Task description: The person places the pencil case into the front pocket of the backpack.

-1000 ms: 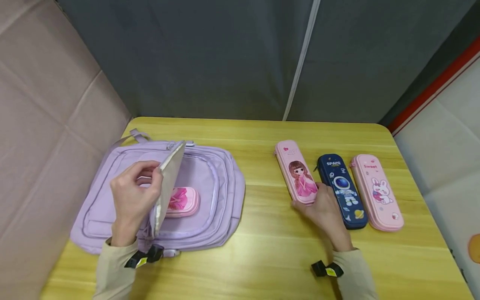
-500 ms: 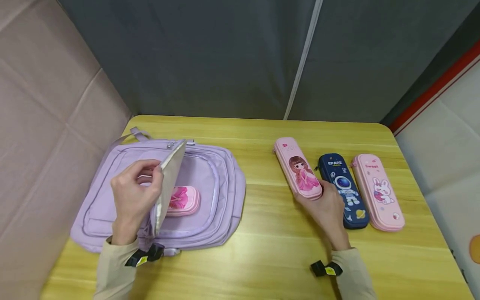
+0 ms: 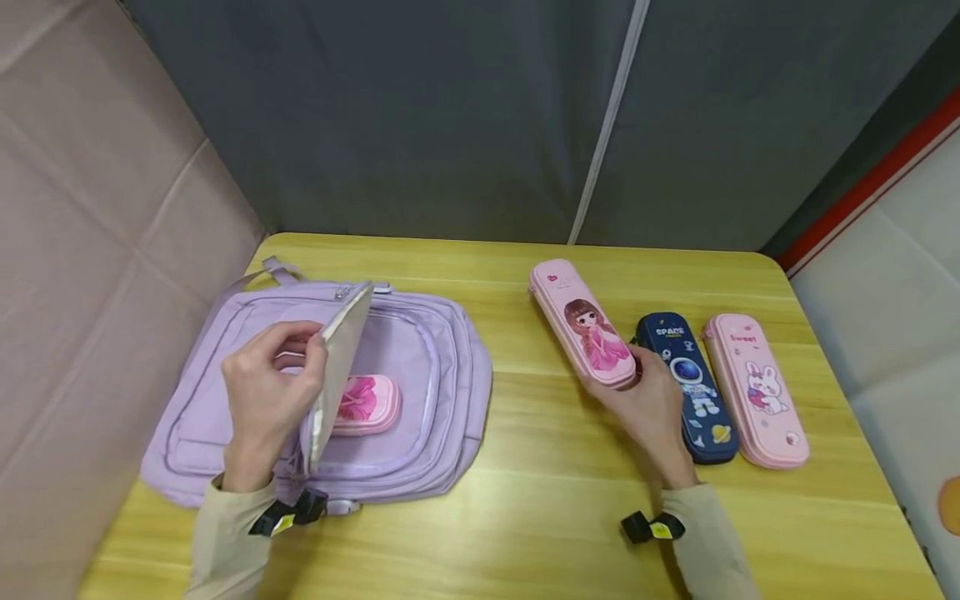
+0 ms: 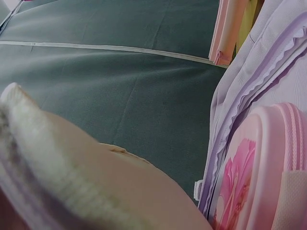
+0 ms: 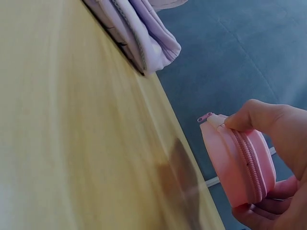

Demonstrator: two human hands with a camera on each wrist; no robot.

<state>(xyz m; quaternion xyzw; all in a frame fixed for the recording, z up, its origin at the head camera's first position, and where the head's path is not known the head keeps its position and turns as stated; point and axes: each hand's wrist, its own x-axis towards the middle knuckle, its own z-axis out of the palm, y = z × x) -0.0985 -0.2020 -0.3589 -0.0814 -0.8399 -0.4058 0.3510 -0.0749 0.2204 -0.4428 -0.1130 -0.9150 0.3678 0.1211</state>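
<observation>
A lilac backpack lies flat on the left of the table. My left hand pinches the edge of its front pocket flap and holds it raised. Inside that pocket sits a pink pencil case, partly hidden behind the flap; its rounded end shows in the left wrist view. My right hand grips the near end of another pink pencil case, printed with a girl in a pink dress. In the right wrist view this zipped case is tilted above the tabletop, thumb on one side and fingers on the other.
Right of my right hand lie a navy astronaut pencil case and a pink rabbit pencil case, side by side. The wooden table ends at a dark grey curtain. Pale padded panels flank the left side.
My right hand has lifted the girl-print pencil case off the table and shifted it slightly left and away from me. The left hand and flap have stayed put.
</observation>
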